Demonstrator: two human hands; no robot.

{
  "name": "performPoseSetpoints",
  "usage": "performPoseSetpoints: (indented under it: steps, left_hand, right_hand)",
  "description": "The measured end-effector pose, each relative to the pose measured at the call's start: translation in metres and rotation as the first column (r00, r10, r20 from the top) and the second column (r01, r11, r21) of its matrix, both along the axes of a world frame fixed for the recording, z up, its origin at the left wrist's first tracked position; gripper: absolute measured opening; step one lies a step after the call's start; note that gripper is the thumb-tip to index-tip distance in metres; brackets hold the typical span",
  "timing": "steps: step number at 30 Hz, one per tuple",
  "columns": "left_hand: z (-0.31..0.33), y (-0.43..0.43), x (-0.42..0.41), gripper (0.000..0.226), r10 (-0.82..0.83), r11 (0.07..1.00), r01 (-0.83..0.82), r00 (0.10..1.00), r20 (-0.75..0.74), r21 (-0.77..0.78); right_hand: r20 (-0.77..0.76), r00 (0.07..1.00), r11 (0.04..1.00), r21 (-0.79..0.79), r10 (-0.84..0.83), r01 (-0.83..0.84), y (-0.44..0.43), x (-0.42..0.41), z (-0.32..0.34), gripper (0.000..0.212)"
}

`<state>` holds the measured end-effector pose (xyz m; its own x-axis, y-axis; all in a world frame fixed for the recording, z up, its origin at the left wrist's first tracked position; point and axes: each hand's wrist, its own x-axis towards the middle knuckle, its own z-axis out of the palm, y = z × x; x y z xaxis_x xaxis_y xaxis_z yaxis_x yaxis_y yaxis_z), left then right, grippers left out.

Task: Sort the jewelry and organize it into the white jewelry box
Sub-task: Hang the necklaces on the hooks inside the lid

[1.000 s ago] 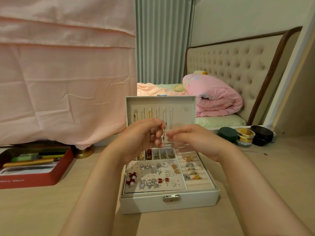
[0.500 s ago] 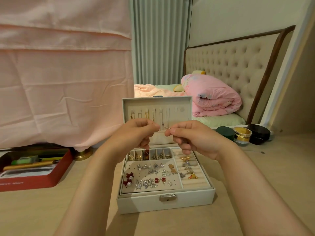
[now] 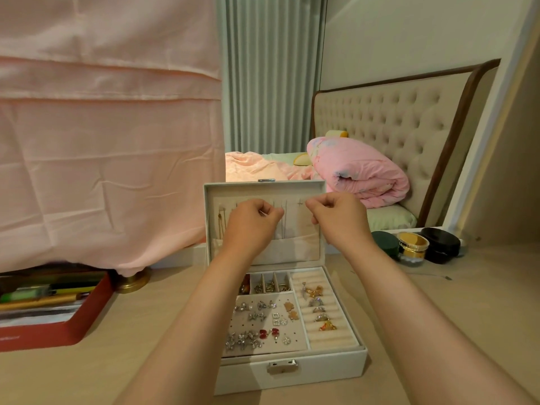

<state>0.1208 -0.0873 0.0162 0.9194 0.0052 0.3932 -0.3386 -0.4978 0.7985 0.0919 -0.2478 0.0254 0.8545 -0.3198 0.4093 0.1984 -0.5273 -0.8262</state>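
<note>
A fine chain (image 3: 300, 203) ran across the raised lid (image 3: 264, 187) of the white jewelry box (image 3: 321, 372), open on the table (image 3: 87, 375). The left hand (image 3: 251, 220) and right hand (image 3: 336, 217) each pinched an end. Earrings (image 3: 257, 323), rings (image 3: 318, 305) and hung chains (image 3: 221, 222) looked sorted. This chain wasn't yet hooked, I'd say.
</note>
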Motion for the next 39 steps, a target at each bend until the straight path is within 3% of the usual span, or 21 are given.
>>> performPoseSetpoints:
  steps: [6, 12, 18, 24, 28, 33, 39]
  left_hand:
    - [0.001, -0.012, 0.017, 0.038, 0.119, 0.993, -0.119, 0.993, 0.023, 0.001]
    - [0.001, -0.019, 0.024, 0.039, 0.118, 0.992, -0.116, 0.993, -0.029, 0.055]
    - [-0.004, -0.019, 0.020, 0.039, 0.116, 0.992, -0.111, 0.990, -0.080, 0.063]
    - [-0.013, -0.011, 0.008, 0.029, -0.080, 0.997, 0.073, 0.967, -0.241, -0.038]
    - [-0.015, -0.011, 0.005, 0.031, -0.079, 0.991, 0.061, 0.985, -0.151, -0.121]
    - [-0.002, -0.011, 0.011, 0.032, 0.016, 0.986, -0.016, 1.000, -0.001, -0.167]
    - [0.002, -0.010, 0.014, 0.031, -0.012, 0.996, 0.014, 0.999, 0.032, -0.085]
  right_hand:
    - [0.137, 0.971, 0.977, -0.055, -0.197, 0.206, 0.006, 0.028, 0.001, 0.020]
    - [0.111, 0.952, 0.952, -0.089, -0.284, 0.294, 0.010, 0.041, -0.004, 0.033]
    - [0.088, 0.947, 0.937, -0.146, -0.308, 0.318, 0.011, 0.034, -0.007, 0.030]
    - [-0.074, 0.976, 0.967, -0.174, -0.203, 0.188, 0.005, 0.018, -0.026, 0.032]
    - [-0.010, 0.992, 0.986, -0.110, -0.126, 0.124, 0.003, 0.015, -0.023, 0.024]
    - [0.174, 0.967, 0.972, -0.106, -0.188, 0.208, -0.001, 0.022, 0.000, 0.015]
    - [0.210, 0.951, 0.957, -0.134, -0.226, 0.257, -0.008, 0.016, 0.000, 0.016]
